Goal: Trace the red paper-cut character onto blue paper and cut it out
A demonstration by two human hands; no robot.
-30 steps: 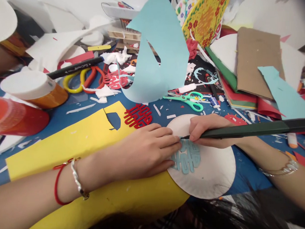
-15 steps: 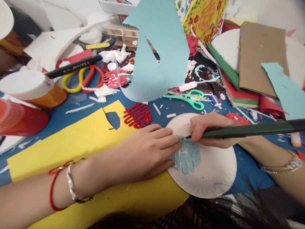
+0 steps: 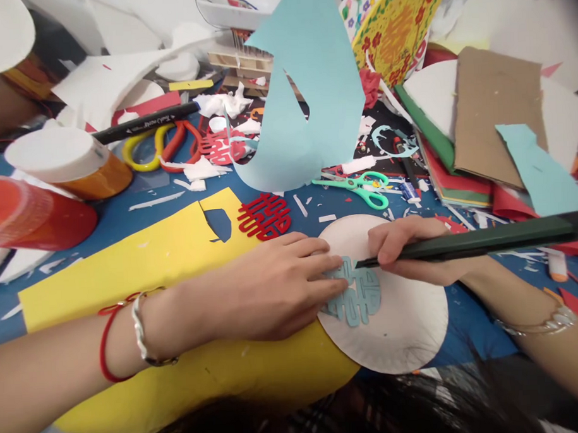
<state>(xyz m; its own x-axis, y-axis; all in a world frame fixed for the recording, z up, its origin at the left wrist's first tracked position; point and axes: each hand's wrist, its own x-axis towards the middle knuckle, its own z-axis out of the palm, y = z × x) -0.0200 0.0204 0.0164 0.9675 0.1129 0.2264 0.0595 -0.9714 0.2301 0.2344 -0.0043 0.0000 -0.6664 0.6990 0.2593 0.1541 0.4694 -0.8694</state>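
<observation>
My left hand lies flat, fingers stretched, its fingertips resting on a light blue paper cutout of a lattice-like character. That cutout lies on a white paper plate. In my right hand is a dark green utility knife, gripped near its front end. Its dark tip points left, at the cutout's upper edge; whether it touches the paper I cannot tell. Under my left forearm spreads a yellow paper sheet. A red cutout of similar shape lies just beyond my left hand.
Light blue paper stands up behind the plate, with green-handled scissors beside it. Paint jars stand at the left. Cardboard tops a paper stack at the right. Scraps litter the blue table.
The knife tip has shifted slightly right along the cutout, together with my right hand. My left index finger has lifted or shifted a little, and more of the cutout's top shows. The whole view drifted slightly.
</observation>
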